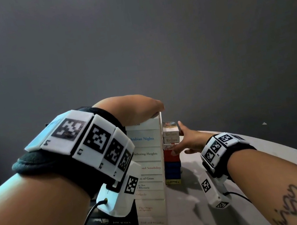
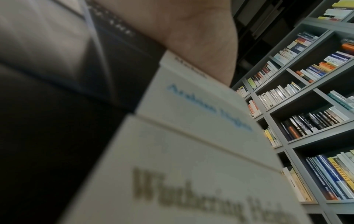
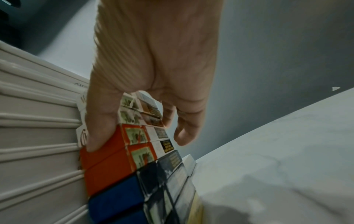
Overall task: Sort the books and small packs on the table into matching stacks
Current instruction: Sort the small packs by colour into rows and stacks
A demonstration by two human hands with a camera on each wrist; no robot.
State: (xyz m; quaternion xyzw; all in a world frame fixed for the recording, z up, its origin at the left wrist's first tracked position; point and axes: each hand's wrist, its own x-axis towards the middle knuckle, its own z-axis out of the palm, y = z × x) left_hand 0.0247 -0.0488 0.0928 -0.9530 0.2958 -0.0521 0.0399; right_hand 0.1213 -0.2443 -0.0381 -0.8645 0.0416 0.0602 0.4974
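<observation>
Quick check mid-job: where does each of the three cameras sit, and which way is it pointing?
Head: worn on the head, facing forward and down at the book stack and pack stack; both forearms show.
Left wrist: along the left hand resting atop the books, toward bookshelves.
Right wrist: along the right hand touching the packs.
Head and left wrist share the Arabian Nights spine.

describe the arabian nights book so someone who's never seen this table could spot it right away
Find the tall stack of white books near the middle of the table, directly left of the shorter stack of small packs. The left hand rests on its top book; Arabian Nights lies directly beneath that one. It is the only spine lettered in blue; Wuthering Heights below is lettered in gold.
</observation>
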